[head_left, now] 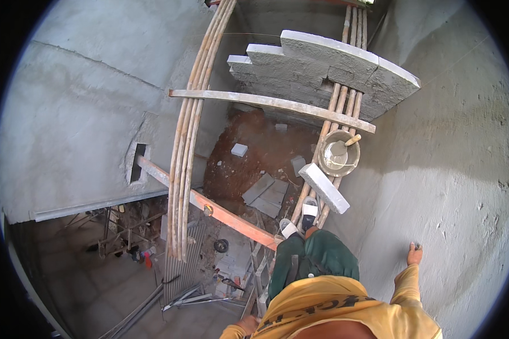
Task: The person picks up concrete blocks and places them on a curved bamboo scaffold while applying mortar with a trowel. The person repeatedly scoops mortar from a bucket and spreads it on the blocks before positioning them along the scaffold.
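Reddish dirt (223,181) lies below, with a white block (239,150) and flat grey sheets (266,195) on it. A partly orange beam (232,217) runs from a slot (136,164) in the left wall (79,124), passing beneath bundled poles (189,130). Lower down are a corrugated sheet (184,268), a round black thing (221,246) and something small and red (147,260).

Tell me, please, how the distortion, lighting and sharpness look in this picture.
Head view: a black rim surrounds the image, and the long plank looks bowed; head view: the floor at lower left is dim, the grey wall above it brighter; head view: the white block has clear edges, but the right hand is too small for fine detail.
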Action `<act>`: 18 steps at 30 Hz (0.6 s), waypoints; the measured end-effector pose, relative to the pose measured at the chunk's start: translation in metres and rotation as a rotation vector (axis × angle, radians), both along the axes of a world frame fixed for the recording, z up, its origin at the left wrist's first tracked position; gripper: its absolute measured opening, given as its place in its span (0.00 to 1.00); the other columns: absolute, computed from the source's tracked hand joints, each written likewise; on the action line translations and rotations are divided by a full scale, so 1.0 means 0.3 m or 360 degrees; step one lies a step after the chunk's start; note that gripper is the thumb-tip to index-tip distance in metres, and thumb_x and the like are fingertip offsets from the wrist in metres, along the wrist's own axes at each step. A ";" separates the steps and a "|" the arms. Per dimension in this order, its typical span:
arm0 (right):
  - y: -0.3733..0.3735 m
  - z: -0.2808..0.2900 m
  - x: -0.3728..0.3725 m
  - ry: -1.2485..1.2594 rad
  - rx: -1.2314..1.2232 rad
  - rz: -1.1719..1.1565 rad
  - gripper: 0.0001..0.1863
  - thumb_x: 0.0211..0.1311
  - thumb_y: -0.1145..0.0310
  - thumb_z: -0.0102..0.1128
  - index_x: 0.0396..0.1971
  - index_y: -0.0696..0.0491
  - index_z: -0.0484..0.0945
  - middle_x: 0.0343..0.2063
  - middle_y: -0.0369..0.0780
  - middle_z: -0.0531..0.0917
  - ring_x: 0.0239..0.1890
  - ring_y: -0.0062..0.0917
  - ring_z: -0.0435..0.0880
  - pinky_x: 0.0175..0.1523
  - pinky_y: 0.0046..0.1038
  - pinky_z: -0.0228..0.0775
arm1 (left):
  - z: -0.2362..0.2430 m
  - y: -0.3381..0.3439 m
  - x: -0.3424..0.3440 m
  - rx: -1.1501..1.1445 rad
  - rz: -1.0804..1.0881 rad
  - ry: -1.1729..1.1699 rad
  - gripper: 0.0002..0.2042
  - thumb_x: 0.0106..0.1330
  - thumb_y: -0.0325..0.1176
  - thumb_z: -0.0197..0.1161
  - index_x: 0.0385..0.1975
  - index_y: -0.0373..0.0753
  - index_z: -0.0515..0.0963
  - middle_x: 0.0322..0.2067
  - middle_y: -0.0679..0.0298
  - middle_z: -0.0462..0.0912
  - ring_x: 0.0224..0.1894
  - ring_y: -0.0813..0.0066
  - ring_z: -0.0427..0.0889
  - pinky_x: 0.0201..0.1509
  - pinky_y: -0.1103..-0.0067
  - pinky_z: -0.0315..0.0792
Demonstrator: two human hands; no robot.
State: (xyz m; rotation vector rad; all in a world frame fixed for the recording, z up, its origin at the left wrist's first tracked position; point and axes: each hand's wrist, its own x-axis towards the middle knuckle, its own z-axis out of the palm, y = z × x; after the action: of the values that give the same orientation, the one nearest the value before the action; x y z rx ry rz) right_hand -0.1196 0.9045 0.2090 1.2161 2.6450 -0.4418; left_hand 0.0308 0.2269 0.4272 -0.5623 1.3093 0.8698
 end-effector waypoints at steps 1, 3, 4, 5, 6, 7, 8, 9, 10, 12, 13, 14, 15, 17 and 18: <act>0.003 0.009 0.010 -0.0044 -0.0002 0.0015 0.32 0.64 0.56 0.59 0.56 0.69 0.70 0.49 0.60 0.79 0.54 0.47 0.79 0.60 0.38 0.68 | 0.027 0.015 0.017 -0.0021 0.0023 -0.0032 0.12 0.64 0.41 0.62 0.39 0.42 0.84 0.34 0.61 0.87 0.41 0.70 0.85 0.49 0.73 0.75; 0.017 0.027 0.018 -0.0128 0.0026 0.0003 0.32 0.65 0.56 0.59 0.57 0.69 0.69 0.52 0.61 0.77 0.57 0.50 0.76 0.63 0.40 0.66 | 0.047 0.042 0.045 -0.0080 0.0123 -0.0003 0.12 0.64 0.42 0.62 0.39 0.42 0.84 0.34 0.61 0.87 0.41 0.70 0.85 0.49 0.73 0.75; 0.024 0.040 0.021 -0.0148 -0.0020 0.0023 0.32 0.65 0.56 0.59 0.57 0.69 0.70 0.52 0.61 0.77 0.57 0.50 0.76 0.62 0.40 0.67 | 0.047 0.052 0.059 -0.0112 0.0172 0.0027 0.12 0.64 0.42 0.62 0.39 0.42 0.84 0.34 0.61 0.87 0.41 0.70 0.85 0.49 0.73 0.75; 0.032 0.047 0.011 -0.0135 -0.0040 0.0008 0.32 0.65 0.56 0.59 0.56 0.69 0.70 0.52 0.61 0.77 0.57 0.50 0.77 0.62 0.39 0.67 | 0.030 0.059 0.067 -0.0150 0.0223 0.0069 0.12 0.64 0.42 0.62 0.39 0.42 0.84 0.34 0.61 0.87 0.41 0.70 0.85 0.49 0.73 0.75; 0.041 0.058 0.002 -0.0096 -0.0071 -0.0018 0.32 0.64 0.56 0.60 0.56 0.69 0.70 0.51 0.62 0.77 0.57 0.50 0.77 0.62 0.39 0.67 | 0.015 0.064 0.078 -0.0183 0.0263 0.0104 0.12 0.64 0.42 0.62 0.39 0.42 0.84 0.34 0.61 0.87 0.41 0.70 0.85 0.49 0.73 0.75; 0.048 0.066 -0.009 -0.0145 -0.0049 -0.0012 0.32 0.64 0.55 0.60 0.55 0.69 0.71 0.51 0.61 0.77 0.57 0.49 0.77 0.62 0.39 0.67 | -0.003 0.069 0.090 -0.0216 0.0306 0.0130 0.12 0.64 0.42 0.62 0.39 0.42 0.84 0.34 0.61 0.87 0.41 0.70 0.85 0.49 0.72 0.75; 0.051 0.074 -0.017 -0.0176 -0.0043 -0.0025 0.31 0.64 0.55 0.60 0.55 0.69 0.72 0.51 0.61 0.78 0.56 0.49 0.77 0.62 0.39 0.67 | -0.019 0.074 0.105 -0.0245 0.0345 0.0157 0.12 0.64 0.42 0.62 0.39 0.42 0.84 0.34 0.61 0.87 0.41 0.70 0.85 0.49 0.72 0.75; 0.055 0.082 -0.028 -0.0175 -0.0048 -0.0027 0.31 0.63 0.55 0.61 0.55 0.69 0.72 0.51 0.61 0.78 0.56 0.49 0.77 0.62 0.39 0.67 | -0.034 0.078 0.118 -0.0272 0.0378 0.0179 0.12 0.64 0.42 0.62 0.39 0.42 0.84 0.34 0.61 0.87 0.41 0.70 0.85 0.49 0.72 0.75; 0.056 0.089 -0.033 -0.0223 -0.0016 -0.0015 0.31 0.63 0.55 0.61 0.54 0.68 0.73 0.51 0.60 0.78 0.56 0.49 0.77 0.62 0.39 0.67 | -0.046 0.082 0.132 -0.0296 0.0412 0.0205 0.12 0.64 0.42 0.62 0.39 0.42 0.84 0.34 0.61 0.87 0.41 0.70 0.85 0.49 0.72 0.75; 0.056 0.090 -0.052 -0.0246 0.0030 0.0034 0.31 0.62 0.55 0.62 0.54 0.68 0.73 0.50 0.60 0.79 0.57 0.48 0.77 0.62 0.39 0.67 | -0.064 0.090 0.161 -0.0329 0.0473 0.0245 0.12 0.64 0.42 0.62 0.39 0.42 0.84 0.34 0.61 0.87 0.41 0.70 0.85 0.49 0.72 0.75; 0.059 0.089 -0.062 -0.0292 0.0049 0.0042 0.31 0.62 0.54 0.62 0.54 0.68 0.74 0.51 0.60 0.79 0.57 0.47 0.77 0.63 0.38 0.67 | -0.071 0.094 0.171 -0.0340 0.0498 0.0263 0.12 0.64 0.42 0.62 0.39 0.42 0.84 0.33 0.61 0.87 0.41 0.70 0.85 0.49 0.72 0.75; 0.062 0.086 -0.070 -0.0341 0.0065 0.0049 0.32 0.62 0.54 0.62 0.54 0.68 0.74 0.51 0.59 0.79 0.58 0.46 0.77 0.63 0.38 0.67 | -0.075 0.098 0.183 -0.0352 0.0522 0.0281 0.12 0.64 0.42 0.62 0.39 0.42 0.84 0.33 0.61 0.87 0.41 0.70 0.85 0.49 0.72 0.75; 0.068 0.080 -0.080 -0.0365 0.0086 0.0049 0.32 0.62 0.53 0.62 0.54 0.67 0.74 0.51 0.59 0.79 0.58 0.46 0.77 0.63 0.38 0.66 | -0.080 0.101 0.189 -0.0364 0.0545 0.0295 0.12 0.64 0.42 0.62 0.39 0.42 0.84 0.33 0.61 0.87 0.41 0.70 0.85 0.49 0.72 0.75; 0.086 0.073 -0.094 -0.0344 0.0088 0.0040 0.32 0.61 0.53 0.62 0.53 0.68 0.75 0.51 0.59 0.79 0.58 0.46 0.77 0.63 0.38 0.67 | -0.083 0.109 0.206 -0.0381 0.0570 0.0314 0.12 0.64 0.43 0.62 0.38 0.42 0.84 0.33 0.61 0.87 0.41 0.70 0.84 0.49 0.72 0.75; 0.098 0.068 -0.104 -0.0294 0.0059 0.0057 0.32 0.61 0.52 0.62 0.52 0.68 0.75 0.51 0.59 0.79 0.58 0.46 0.77 0.63 0.38 0.67 | -0.085 0.111 0.213 -0.0384 0.0588 0.0334 0.12 0.64 0.43 0.62 0.38 0.42 0.84 0.33 0.61 0.86 0.41 0.70 0.84 0.49 0.72 0.75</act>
State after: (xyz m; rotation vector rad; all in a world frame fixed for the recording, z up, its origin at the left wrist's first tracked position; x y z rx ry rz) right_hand -0.1509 0.9338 0.2292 1.1578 2.5241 -0.2617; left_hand 0.0946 0.2602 0.4016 -0.9437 1.5396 1.1026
